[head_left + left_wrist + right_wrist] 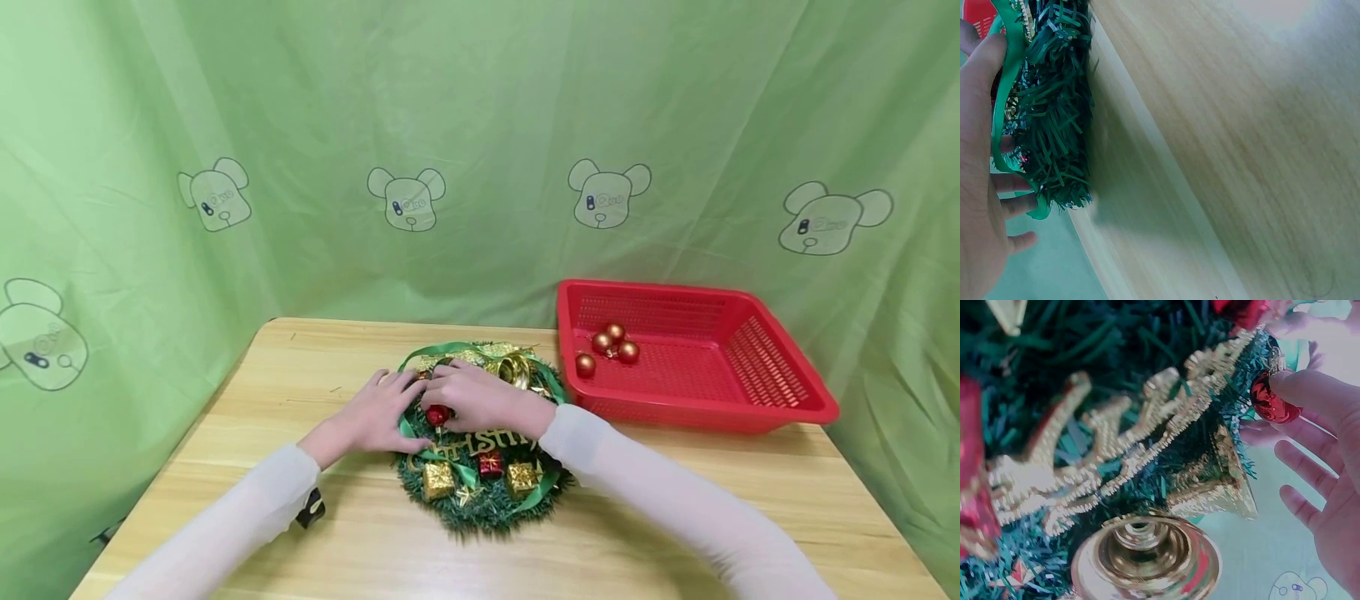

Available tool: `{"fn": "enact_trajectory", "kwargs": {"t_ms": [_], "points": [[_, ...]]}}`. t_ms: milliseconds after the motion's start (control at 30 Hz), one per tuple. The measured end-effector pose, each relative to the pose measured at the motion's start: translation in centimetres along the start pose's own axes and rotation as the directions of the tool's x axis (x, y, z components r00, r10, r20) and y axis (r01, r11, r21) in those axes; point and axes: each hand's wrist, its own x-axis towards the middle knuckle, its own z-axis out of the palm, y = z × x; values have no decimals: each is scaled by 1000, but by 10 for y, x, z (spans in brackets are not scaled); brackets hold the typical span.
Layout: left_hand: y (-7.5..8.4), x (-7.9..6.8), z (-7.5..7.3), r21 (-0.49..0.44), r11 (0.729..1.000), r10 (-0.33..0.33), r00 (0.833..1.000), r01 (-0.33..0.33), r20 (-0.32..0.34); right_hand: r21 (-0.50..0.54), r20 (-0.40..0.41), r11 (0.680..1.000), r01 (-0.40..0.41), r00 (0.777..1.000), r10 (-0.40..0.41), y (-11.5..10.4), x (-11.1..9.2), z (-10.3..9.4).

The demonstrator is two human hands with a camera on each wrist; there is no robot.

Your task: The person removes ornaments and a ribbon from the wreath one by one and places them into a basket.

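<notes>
A green Christmas wreath (480,508) with gold lettering (476,448) lies on the wooden table. At its upper left side my right hand (474,398) pinches a shiny red bauble (1272,400) between thumb and fingers. My left hand (375,412) rests at the wreath's left edge, its fingers spread and reaching toward the right fingertips. A green ribbon (1011,75) runs along that rim by the left thumb. Gold bells (1147,556), gold gift boxes (438,481) and a red gift box (490,464) decorate the wreath. The hands cover part of its upper left.
A red plastic basket (697,408) stands right of the wreath at the back, with several copper-gold baubles (628,352) in its left part. A small black object (311,508) lies beside the left forearm. Green curtain (480,100) hangs behind the table.
</notes>
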Motion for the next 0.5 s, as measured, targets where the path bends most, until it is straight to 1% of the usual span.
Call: {"fn": "enact_trajectory", "kwargs": {"t_ms": [267,500], "points": [[1,0,1,-9,1000,6,1000,-6,-7,-22,1,1000,5,1000,-5,1,-5,-8],[1,1,0,-9,1000,2,1000,-3,-6,-34,-12,999,5,1000,-6,5,-15,-20]]}}
